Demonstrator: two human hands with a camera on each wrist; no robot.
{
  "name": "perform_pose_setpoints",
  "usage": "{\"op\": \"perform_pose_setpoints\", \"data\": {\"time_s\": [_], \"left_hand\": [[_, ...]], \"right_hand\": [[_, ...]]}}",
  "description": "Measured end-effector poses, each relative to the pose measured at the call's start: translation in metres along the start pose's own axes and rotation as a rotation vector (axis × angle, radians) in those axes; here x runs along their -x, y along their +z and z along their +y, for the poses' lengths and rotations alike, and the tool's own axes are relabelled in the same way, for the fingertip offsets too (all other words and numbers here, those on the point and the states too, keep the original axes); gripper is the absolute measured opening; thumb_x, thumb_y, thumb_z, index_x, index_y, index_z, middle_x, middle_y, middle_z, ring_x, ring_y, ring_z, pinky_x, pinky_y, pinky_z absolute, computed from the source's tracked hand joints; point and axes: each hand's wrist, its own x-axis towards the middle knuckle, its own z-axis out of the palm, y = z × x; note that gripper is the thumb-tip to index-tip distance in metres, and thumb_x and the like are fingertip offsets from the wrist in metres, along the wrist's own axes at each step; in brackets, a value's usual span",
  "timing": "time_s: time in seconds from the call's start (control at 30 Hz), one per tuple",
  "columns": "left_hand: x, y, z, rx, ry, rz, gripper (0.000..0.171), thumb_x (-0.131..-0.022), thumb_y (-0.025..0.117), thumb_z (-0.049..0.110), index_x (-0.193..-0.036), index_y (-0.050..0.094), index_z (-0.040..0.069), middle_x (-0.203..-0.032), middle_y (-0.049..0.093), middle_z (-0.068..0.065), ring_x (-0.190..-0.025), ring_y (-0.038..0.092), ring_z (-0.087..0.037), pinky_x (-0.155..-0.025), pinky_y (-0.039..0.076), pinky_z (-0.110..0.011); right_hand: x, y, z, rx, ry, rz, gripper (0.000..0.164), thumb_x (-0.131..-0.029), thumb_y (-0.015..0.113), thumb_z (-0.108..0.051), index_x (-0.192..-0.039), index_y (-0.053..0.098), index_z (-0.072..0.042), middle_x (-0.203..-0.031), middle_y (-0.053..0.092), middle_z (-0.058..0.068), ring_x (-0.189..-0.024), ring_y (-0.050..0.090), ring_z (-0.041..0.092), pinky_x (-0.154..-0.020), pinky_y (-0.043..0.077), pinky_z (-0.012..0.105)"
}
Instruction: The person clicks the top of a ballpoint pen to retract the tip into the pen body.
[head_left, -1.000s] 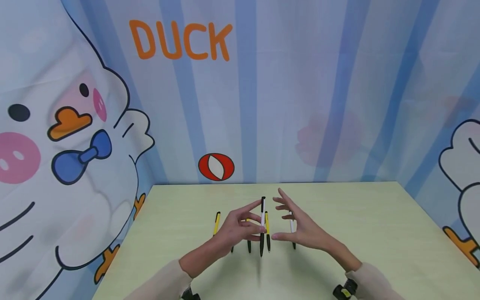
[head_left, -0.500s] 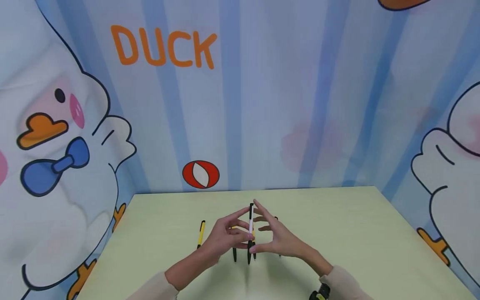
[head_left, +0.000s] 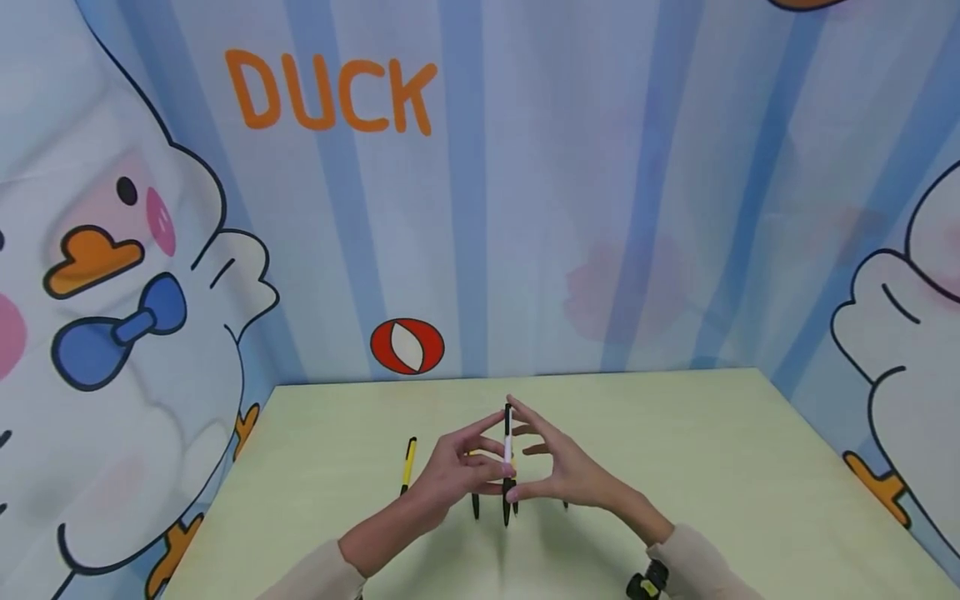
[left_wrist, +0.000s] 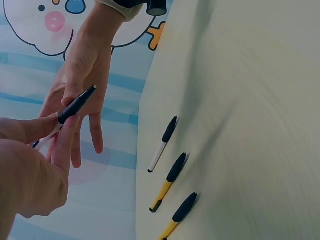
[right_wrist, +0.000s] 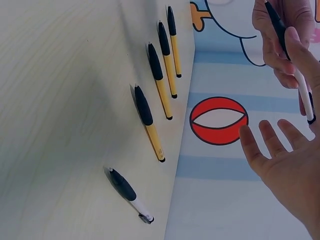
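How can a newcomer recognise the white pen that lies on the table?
Find the pale table before the blue-striped backdrop. On it lies a row of pens; the white pen is at its right end in the head view. Unlike the neighbouring yellow pens, its rear half is white.

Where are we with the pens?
Looks done: picking up one white pen, as it is clear of the table.
In hand: the left hand pinches it; the right hand seems to touch it too.
Remaining, probably: putting it down; four yellow pens and a second white pen lie unheld.
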Motion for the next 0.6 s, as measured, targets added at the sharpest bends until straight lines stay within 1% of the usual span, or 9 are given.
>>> {"op": "perform_pose_setpoints", "data": {"time_s": [0.17, 0.27, 0.37, 0.43, 0.6], "left_hand": [[-0.0017, -0.0003, 0.0011, 0.038, -0.005, 0.029, 0.068, -0.091, 0.076, 0.008, -0.152, 0.051, 0.022, -0.107, 0.07, -0.004, -0.089, 0.075, -0.013, -0.083, 0.065, -0.042], [-0.003, -0.0005, 0.0013, 0.069, -0.008, 0.044, 0.067, -0.09, 0.077, 0.007, -0.151, 0.052, 0.021, -0.104, 0.071, -0.001, -0.087, 0.075, -0.011, -0.082, 0.065, -0.042], [-0.0031, -0.0012, 0.0013, 0.08, -0.002, 0.048, 0.067, -0.09, 0.076, 0.005, -0.151, 0.052, 0.019, -0.102, 0.072, 0.0, -0.085, 0.074, -0.01, -0.081, 0.065, -0.041], [-0.0028, -0.0016, 0.0016, 0.08, -0.004, 0.048, 0.067, -0.09, 0.076, 0.004, -0.151, 0.052, 0.019, -0.101, 0.072, 0.0, -0.084, 0.074, -0.01, -0.08, 0.065, -0.041], [-0.0029, -0.0015, 0.0019, 0.069, -0.007, 0.033, 0.067, -0.091, 0.075, 0.004, -0.151, 0.051, 0.019, -0.103, 0.071, -0.002, -0.084, 0.075, -0.01, -0.081, 0.065, -0.042]], "right_hand": [[-0.0046, -0.0025, -0.0034, -0.008, -0.004, 0.007, 0.107, -0.081, 0.088, -0.017, -0.164, 0.02, -0.02, -0.162, 0.036, 0.02, -0.138, 0.05, 0.043, -0.102, 0.055, 0.058], [-0.0072, -0.0039, -0.0053, -0.005, -0.007, 0.006, 0.105, -0.08, 0.088, -0.015, -0.163, 0.024, -0.017, -0.158, 0.041, 0.021, -0.138, 0.051, 0.044, -0.101, 0.056, 0.057], [-0.0086, -0.0041, -0.0066, 0.001, -0.016, -0.003, 0.103, -0.08, 0.088, -0.016, -0.162, 0.025, -0.015, -0.156, 0.043, 0.022, -0.137, 0.051, 0.044, -0.101, 0.056, 0.057], [-0.0085, -0.0039, -0.0068, 0.005, -0.018, -0.012, 0.104, -0.081, 0.087, -0.016, -0.162, 0.023, -0.015, -0.156, 0.043, 0.022, -0.137, 0.051, 0.044, -0.101, 0.056, 0.058], [-0.007, -0.0046, -0.0054, 0.014, -0.013, -0.032, 0.114, -0.082, 0.087, -0.018, -0.166, 0.01, -0.02, -0.159, 0.039, 0.023, -0.14, 0.048, 0.044, -0.104, 0.052, 0.061]]}}
